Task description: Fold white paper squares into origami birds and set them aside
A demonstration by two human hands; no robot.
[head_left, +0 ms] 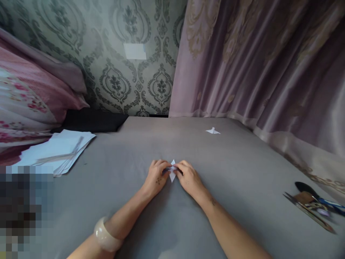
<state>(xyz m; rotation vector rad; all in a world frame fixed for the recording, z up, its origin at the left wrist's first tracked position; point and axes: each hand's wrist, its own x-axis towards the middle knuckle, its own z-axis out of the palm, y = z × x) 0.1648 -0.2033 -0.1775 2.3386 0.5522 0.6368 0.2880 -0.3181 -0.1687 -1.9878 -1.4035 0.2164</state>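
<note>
From far off, my left hand (157, 177) and right hand (191, 177) pinch the small folded white paper (172, 176) from both sides, near the middle of the grey surface (242, 162). I should press gently and evenly, so its thin tips don't bend.

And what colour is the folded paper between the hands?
The folded paper is white; head view.

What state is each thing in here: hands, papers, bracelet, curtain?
Left hand: pinching one side of the small paper.
Right hand: pinching the other side.
Small paper: folded, pointed, partly hidden by fingers.
Far paper piece: folded, resting alone.
Sheets: stacked unevenly.
Bracelet: worn on left forearm.
Curtain: hanging in folds.
</note>
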